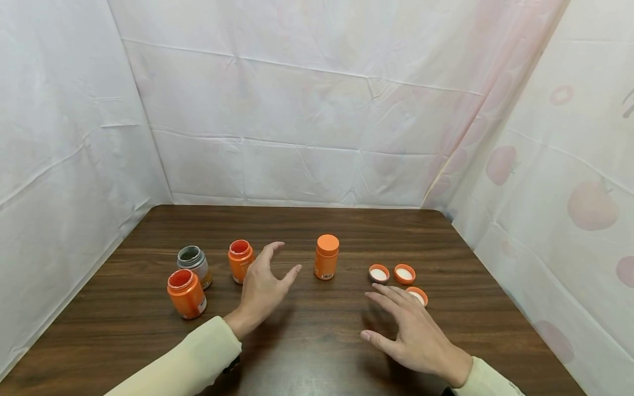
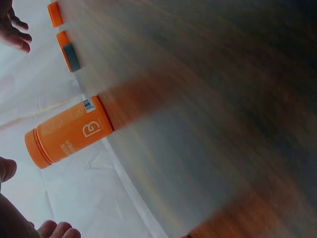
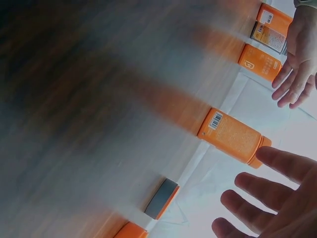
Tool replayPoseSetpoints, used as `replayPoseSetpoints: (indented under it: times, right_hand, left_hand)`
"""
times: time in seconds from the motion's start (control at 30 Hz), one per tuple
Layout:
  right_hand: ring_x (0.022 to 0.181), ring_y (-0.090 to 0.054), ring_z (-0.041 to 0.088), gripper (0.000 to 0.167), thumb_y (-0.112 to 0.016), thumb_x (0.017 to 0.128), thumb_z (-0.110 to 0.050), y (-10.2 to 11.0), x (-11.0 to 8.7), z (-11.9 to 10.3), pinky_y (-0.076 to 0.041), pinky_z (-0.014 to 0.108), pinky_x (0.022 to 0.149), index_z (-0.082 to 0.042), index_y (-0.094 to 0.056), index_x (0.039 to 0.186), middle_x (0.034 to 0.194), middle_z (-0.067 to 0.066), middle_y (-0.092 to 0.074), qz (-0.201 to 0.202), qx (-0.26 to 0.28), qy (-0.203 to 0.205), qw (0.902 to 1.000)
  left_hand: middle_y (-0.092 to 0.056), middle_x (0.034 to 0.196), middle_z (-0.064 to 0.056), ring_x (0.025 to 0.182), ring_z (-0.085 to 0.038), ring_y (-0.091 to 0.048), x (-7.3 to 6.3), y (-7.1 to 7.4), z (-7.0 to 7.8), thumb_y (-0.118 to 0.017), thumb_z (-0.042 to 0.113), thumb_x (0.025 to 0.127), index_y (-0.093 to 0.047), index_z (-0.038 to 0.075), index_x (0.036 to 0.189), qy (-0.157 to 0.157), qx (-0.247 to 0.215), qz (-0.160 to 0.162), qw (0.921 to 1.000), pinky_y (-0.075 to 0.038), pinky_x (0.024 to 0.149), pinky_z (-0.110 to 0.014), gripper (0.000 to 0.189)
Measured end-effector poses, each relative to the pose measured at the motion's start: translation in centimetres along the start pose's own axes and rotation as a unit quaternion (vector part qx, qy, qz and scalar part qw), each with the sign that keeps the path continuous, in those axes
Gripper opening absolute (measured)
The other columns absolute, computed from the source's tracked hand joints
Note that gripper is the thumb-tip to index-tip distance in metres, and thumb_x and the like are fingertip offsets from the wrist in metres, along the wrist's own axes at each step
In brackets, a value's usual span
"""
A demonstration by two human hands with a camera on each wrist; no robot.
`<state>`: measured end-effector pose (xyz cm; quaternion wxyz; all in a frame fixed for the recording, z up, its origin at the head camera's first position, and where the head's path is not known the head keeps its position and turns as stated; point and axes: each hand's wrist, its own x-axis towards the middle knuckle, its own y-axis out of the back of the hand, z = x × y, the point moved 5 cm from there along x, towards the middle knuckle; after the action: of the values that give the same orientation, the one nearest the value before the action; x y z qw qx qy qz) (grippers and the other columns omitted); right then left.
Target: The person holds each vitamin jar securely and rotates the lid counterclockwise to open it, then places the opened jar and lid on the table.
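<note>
An orange bottle (image 1: 326,257) with its lid on stands upright at the middle of the table. To its left my left hand (image 1: 261,289) hovers with thumb and fingers spread, holding nothing. My right hand (image 1: 408,330) is held over the table on the right, fingers extended and free of any object. Just beyond it lie two lids, one grey-sided (image 1: 378,274) and one orange (image 1: 404,273), white insides up; another orange lid (image 1: 417,296) is partly covered by the fingers. Beside my left hand is an uncapped orange bottle (image 1: 239,260), partly hidden by it.
Further left stand an uncapped grey bottle (image 1: 195,265) and another uncapped orange bottle (image 1: 186,294), close together. The dark wood table (image 1: 307,341) is enclosed by white sheeting (image 1: 297,110) at the back and both sides.
</note>
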<state>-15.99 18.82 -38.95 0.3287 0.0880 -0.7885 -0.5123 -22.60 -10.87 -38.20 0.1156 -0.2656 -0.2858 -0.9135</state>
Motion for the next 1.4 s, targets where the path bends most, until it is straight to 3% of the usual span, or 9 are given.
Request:
replayPoseSetpoints:
  times: [0.27,0.6,1.0,1.4]
  right_hand:
    - [0.134,-0.05,0.02,0.064,-0.077,0.086,-0.058,-0.3,0.1,-0.1,-0.042,0.054,0.103,-0.026,-0.062,0.139,0.15,-0.005,-0.052,-0.003,0.007,-0.009,0.9999]
    - [0.133,-0.051,0.02,0.063,-0.073,0.087,-0.063,-0.4,0.1,-0.2,-0.043,0.051,0.103,-0.027,-0.062,0.138,0.149,-0.006,-0.052,0.003,-0.001,-0.004,1.0]
    - [0.131,-0.052,0.02,0.064,-0.081,0.083,-0.055,-0.5,0.2,-0.7,-0.044,0.051,0.101,-0.027,-0.062,0.138,0.149,-0.006,-0.053,0.003,0.001,0.002,1.0]
    - [0.131,-0.052,0.021,0.062,-0.077,0.086,-0.058,-0.4,0.4,-0.9,-0.045,0.05,0.099,-0.026,-0.063,0.137,0.149,-0.006,-0.053,0.016,-0.001,0.019,0.9997]
  left_hand:
    - [-0.07,0.124,-0.01,0.114,-0.03,-0.065,-0.1,-1.0,-0.6,-0.088,0.025,0.084,-0.064,0.008,0.126,0.048,-0.014,-0.032,0.9982,-0.051,0.098,-0.048,0.051]
    - [-0.068,0.127,-0.011,0.12,-0.028,-0.062,0.0,-2.2,-0.9,-0.089,0.03,0.082,-0.06,0.01,0.132,0.086,-0.012,-0.082,0.9928,-0.05,0.1,-0.049,0.061]
    - [-0.067,0.131,-0.01,0.123,-0.028,-0.061,0.4,-3.6,-1.2,-0.089,0.034,0.081,-0.06,0.009,0.133,0.106,-0.039,-0.111,0.9874,-0.048,0.103,-0.048,0.064]
    - [-0.064,0.136,-0.012,0.128,-0.027,-0.059,1.1,-4.8,-1.4,-0.089,0.034,0.081,-0.058,0.009,0.138,0.123,-0.055,-0.126,0.9829,-0.046,0.105,-0.048,0.069]
